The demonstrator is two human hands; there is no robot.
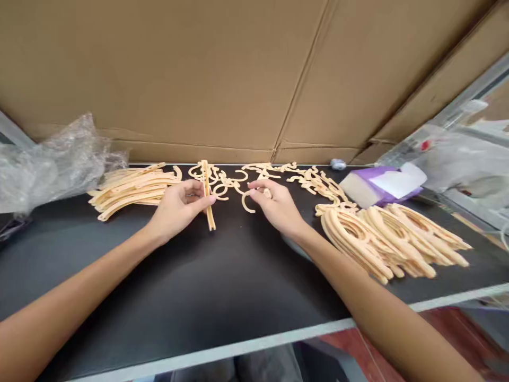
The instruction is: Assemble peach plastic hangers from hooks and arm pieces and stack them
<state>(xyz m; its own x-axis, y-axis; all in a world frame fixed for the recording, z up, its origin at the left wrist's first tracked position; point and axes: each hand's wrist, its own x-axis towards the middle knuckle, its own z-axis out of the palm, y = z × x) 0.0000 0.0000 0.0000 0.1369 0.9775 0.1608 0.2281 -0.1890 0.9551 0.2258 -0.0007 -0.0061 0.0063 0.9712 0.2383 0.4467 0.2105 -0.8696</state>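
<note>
My left hand (173, 211) holds a long, narrow, pale beige strip (207, 193) with a groove along it, pinched upright between thumb and fingers. The fingertips of my right hand (279, 209) are closed on a thin beige C-shaped hook (246, 206), a short gap to the right of the strip. Behind both hands lie loose beige curved hooks (222, 187). Left of my left hand is a pile of long, slightly curved beige strips (133, 188).
Stacked beige looped pieces (358, 236) lie on the right of the black tabletop (199, 302), below more scattered small hooks (314, 180). A purple-and-white packet (382, 185) stands behind them. Crumpled clear plastic (59, 159) covers the left end. A cardboard wall (178, 79) closes off the back.
</note>
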